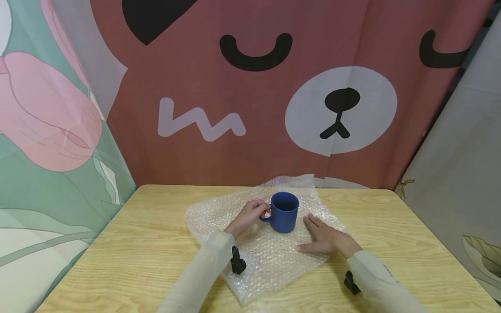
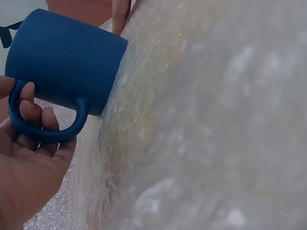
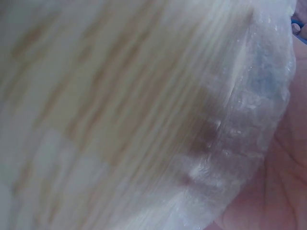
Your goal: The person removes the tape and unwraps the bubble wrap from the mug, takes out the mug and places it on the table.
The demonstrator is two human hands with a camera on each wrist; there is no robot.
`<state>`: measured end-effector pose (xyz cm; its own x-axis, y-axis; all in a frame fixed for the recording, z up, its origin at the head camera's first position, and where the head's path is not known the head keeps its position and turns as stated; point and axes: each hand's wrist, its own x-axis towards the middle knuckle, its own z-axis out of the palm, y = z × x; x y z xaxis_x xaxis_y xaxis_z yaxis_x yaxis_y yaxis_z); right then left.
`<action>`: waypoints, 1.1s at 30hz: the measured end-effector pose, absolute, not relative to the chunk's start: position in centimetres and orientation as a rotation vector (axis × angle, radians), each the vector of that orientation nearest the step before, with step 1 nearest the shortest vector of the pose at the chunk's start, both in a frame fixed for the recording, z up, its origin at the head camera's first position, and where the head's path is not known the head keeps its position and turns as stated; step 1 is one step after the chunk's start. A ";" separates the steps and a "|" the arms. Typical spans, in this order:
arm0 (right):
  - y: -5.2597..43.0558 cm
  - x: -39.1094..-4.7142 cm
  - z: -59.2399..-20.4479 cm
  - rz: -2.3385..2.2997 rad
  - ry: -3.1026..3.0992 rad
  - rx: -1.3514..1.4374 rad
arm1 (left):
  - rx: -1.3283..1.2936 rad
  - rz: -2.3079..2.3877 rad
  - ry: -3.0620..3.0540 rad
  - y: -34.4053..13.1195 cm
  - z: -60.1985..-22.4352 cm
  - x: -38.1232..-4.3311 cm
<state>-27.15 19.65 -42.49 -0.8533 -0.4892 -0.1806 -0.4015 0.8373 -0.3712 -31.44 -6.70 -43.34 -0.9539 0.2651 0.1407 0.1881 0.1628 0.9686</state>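
Observation:
A matte blue mug (image 1: 284, 214) stands upright on a sheet of bubble wrap (image 1: 270, 256), its handle toward the left. My left hand (image 1: 251, 214) grips that handle; in the left wrist view the fingers pass through the loop of the handle (image 2: 48, 136). To the right of the mug, my right hand (image 1: 322, 237) rests palm down over the right part of the bubble wrap, fingers straight and thumb spread. The right wrist view catches only part of the right palm (image 3: 278, 191), close beside the wrap's edge (image 3: 225, 158).
The bubble wrap lies askew on a light wood table (image 1: 156, 234), its far corner reaching the back edge. Behind the table hangs a curtain (image 1: 195, 161) with a bear print. More printed fabric (image 1: 58, 195) hangs at the left side, and a grey one (image 1: 462, 174) at the right.

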 end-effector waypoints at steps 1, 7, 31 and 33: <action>19.6 -27.2 -42.5 -0.465 2.750 -0.676 | 0.470 1.944 2.350 -6.7 -43.4 -31.5; 19.6 -27.0 -42.5 -0.475 2.754 -0.676 | 0.526 1.951 2.303 -6.9 -42.4 -30.6; 19.5 -27.1 -42.5 -0.457 2.744 -0.646 | 0.457 2.149 2.218 -6.0 -43.0 -30.7; 19.4 -27.1 -42.5 -0.451 2.748 -0.628 | 0.445 2.174 2.199 -5.8 -43.7 -31.2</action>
<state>-27.08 19.45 -42.46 -0.8645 -0.4594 -0.2041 -0.3700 0.8563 -0.3603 -31.22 -5.81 -43.73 -0.9593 0.2124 0.1859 0.1884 -0.0088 0.9821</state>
